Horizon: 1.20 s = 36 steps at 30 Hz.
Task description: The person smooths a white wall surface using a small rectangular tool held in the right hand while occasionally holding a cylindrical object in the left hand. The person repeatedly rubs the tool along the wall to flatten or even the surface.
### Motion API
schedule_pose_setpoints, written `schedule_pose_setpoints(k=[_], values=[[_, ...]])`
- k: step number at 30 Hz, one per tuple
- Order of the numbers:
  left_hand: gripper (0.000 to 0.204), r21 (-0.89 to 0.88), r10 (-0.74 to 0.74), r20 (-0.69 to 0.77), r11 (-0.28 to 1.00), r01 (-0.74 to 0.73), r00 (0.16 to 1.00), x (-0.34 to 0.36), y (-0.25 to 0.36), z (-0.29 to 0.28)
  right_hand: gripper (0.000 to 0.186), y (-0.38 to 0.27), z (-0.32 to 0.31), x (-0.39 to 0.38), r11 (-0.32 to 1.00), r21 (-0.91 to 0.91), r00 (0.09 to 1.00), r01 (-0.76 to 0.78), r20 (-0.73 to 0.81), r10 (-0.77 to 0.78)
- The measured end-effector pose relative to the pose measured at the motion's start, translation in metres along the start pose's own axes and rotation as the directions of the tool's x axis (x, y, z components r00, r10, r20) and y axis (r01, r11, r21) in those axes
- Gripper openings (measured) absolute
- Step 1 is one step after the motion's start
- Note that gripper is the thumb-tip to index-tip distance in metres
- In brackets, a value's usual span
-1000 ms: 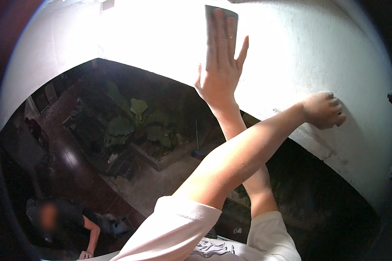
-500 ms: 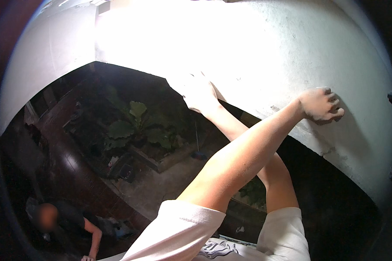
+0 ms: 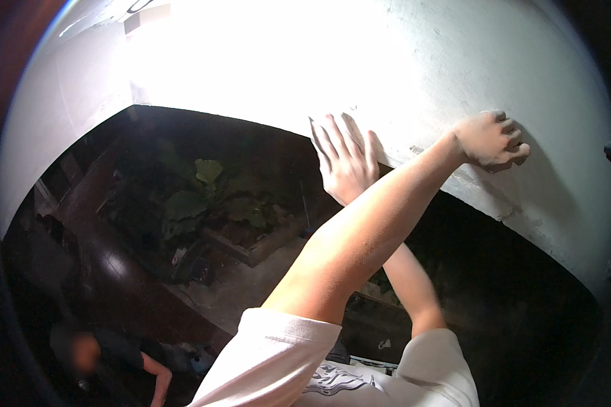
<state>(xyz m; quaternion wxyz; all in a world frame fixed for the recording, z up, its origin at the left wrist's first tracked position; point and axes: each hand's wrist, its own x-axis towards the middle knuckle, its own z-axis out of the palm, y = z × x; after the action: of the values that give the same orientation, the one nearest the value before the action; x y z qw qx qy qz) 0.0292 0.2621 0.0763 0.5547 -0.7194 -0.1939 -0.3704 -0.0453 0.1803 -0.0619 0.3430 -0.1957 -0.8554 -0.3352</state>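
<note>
My forearms cross in front of a brightly lit white wall. My left hand, at the end of the arm that reaches up to the right, rests against the wall with its fingers curled in. Its palm is turned away, so anything inside is hidden. My right hand passes behind the left forearm and comes out left of it. Its fingers are spread and point up, over the lower edge of the wall, and it holds nothing. I cannot tell whether the fingertips touch the wall.
At the lower left is another person in dark clothing, one arm bent. Beyond the wall's edge lie a dark shiny floor and a broad-leaved plant in a bed. Flaking patches mark the wall near my left hand.
My right hand has moved right, away from the glare, and its spread fingers now show clearly. My left hand keeps nearly the same spot on the wall. The whole view has shifted slightly.
</note>
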Motion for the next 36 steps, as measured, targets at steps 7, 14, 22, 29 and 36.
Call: schedule_pose_setpoints(k=[7,14,22,29,36], values=[[0.025,0.069,0.030,-0.071,0.997,-0.025,0.997,-0.001,-0.002,-0.001,0.063,0.000,0.001,-0.032,0.986,-0.165,0.987,-0.010,0.155,0.036],[0.034,0.181,0.019,0.045,0.983,-0.027,0.999,-0.003,-0.001,0.001,0.057,-0.037,0.020,0.058,0.990,-0.081,0.984,0.112,-0.131,-0.122],[0.021,0.220,0.078,-0.028,0.973,-0.070,0.997,-0.004,-0.005,-0.012,0.054,-0.021,0.008,0.027,0.997,0.076,0.989,-0.005,-0.148,0.016],[0.028,0.231,0.078,0.035,0.969,-0.084,0.996,-0.006,-0.003,-0.008,0.064,0.078,0.006,-0.110,0.907,-0.018,0.870,-0.420,-0.293,0.397],[0.029,0.224,0.091,0.041,0.970,-0.098,0.995,-0.003,-0.006,0.006,0.062,0.108,0.002,-0.130,0.639,0.333,0.518,-0.693,-0.386,0.763]])
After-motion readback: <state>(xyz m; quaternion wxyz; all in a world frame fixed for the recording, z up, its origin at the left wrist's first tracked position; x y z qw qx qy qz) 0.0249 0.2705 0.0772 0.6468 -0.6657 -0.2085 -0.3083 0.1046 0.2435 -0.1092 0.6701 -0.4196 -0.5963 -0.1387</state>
